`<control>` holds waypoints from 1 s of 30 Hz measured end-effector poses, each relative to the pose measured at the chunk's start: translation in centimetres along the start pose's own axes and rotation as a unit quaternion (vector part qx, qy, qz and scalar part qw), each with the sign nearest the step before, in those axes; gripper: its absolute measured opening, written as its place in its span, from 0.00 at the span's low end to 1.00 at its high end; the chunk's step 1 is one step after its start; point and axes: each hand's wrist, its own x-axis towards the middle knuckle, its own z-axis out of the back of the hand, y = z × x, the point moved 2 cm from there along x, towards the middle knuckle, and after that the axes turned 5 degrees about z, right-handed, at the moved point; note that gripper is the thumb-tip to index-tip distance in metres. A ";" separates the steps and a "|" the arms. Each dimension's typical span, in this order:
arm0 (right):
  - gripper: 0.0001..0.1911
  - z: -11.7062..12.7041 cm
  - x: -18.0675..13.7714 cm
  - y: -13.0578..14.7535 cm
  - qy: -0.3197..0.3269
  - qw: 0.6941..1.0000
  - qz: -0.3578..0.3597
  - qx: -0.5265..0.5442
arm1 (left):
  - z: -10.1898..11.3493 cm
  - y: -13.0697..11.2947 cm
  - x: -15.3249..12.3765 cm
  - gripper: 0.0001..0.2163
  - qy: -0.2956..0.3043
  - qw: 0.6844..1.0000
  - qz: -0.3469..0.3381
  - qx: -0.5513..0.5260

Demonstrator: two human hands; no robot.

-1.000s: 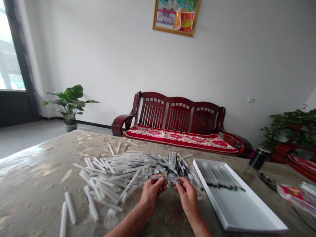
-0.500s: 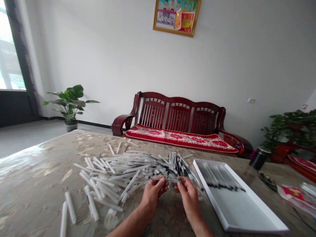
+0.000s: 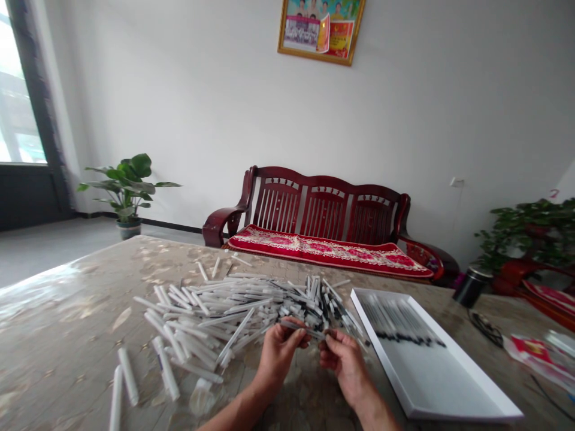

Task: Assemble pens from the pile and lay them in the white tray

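My left hand and my right hand meet low in the middle of the table, both pinching one thin clear pen part held level between them. The left fingers grip its left end, the right fingers its right end. Right behind the hands lies a big heap of white and clear pen tubes with dark tips. A few loose white tubes lie apart at the near left.
A flat white tray with a row of dark-tipped pens lies right of my hands. A black jar, a cable and red packets sit at the far right. Beyond the marble-patterned table stand a red wooden bench and potted plants.
Both hands have drawn slightly toward me and turned the pen part between them; the right hand has closed in nearer the left. The heap and tray have not moved.
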 end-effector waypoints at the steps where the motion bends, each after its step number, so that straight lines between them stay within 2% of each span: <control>1: 0.19 0.0 0.0 0.1 0.003 1.000 -0.008 0.015 | 0.0 -0.1 -0.1 0.16 0.006 1.000 -0.010 0.013; 4: 0.17 -0.3 -0.1 0.4 0.010 0.997 -0.023 0.073 | 0.0 0.0 -0.2 0.14 0.014 0.999 -0.012 0.027; 9: 0.17 -1.6 -0.5 0.2 0.019 0.985 -0.031 0.171 | -0.2 0.2 -0.5 0.16 -0.001 0.999 0.029 -0.020; 12: 0.18 -2.1 -0.5 0.1 0.031 0.986 -0.044 0.156 | -0.6 0.2 -0.8 0.16 0.021 0.999 0.032 -0.001; 15: 0.18 -1.6 -0.1 1.2 0.017 0.991 -0.031 0.127 | -0.9 0.6 -0.9 0.20 0.029 0.998 0.046 0.015; 18: 0.16 0.4 0.9 3.2 -0.017 0.994 -0.018 0.104 | -0.8 1.6 -0.8 0.22 0.018 0.996 0.071 0.057; 21: 0.13 3.5 2.2 5.7 -0.076 0.995 0.046 0.053 | -0.5 2.4 -0.7 0.17 0.021 0.989 0.079 0.120; 23: 0.12 5.8 3.3 7.2 -0.120 0.988 0.095 0.012 | -0.3 2.7 -0.6 0.13 0.033 0.985 0.078 0.148; 26: 0.11 8.7 5.0 8.9 -0.157 0.979 0.129 -0.023 | -0.1 2.8 -0.6 0.11 0.041 0.981 0.073 0.174; 30: 0.14 11.3 7.8 10.1 -0.184 0.960 0.184 -0.101 | -0.2 2.8 -0.6 0.09 0.040 0.974 0.069 0.210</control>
